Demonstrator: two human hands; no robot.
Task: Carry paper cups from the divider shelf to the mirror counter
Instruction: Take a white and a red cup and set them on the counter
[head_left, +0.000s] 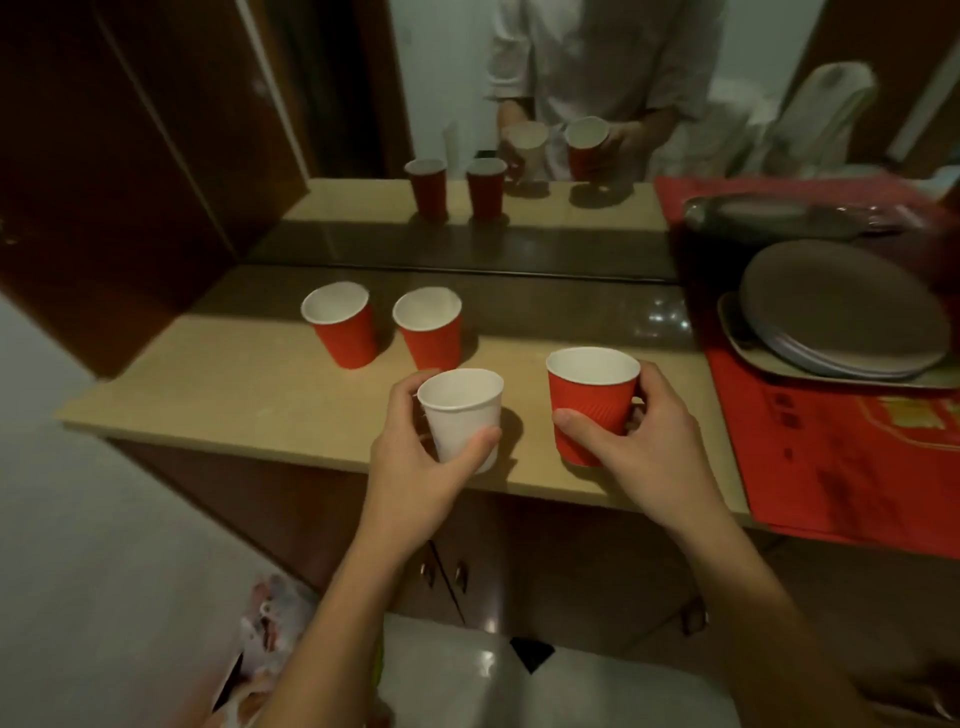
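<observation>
My left hand (415, 462) grips a white paper cup (462, 415) at the front part of the beige mirror counter (208, 389). My right hand (644, 447) holds a red ribbed paper cup (592, 400) just to its right, low over or on the counter; I cannot tell which. Two more red paper cups stand upright further back: one (343, 327) at the left, the other (431, 332) beside it, close to my left hand's fingertips. All the cups look empty. The mirror (519, 104) behind the counter reflects the cups and both hands.
A red mat (841, 467) covers the counter's right end, with a tray (831, 376) of stacked grey plates (841, 312) on it. Dark wooden cabinet panels (104, 156) rise at the left. Cupboard doors with small handles (441, 574) sit under the counter. A white stool top (519, 686) lies below my arms.
</observation>
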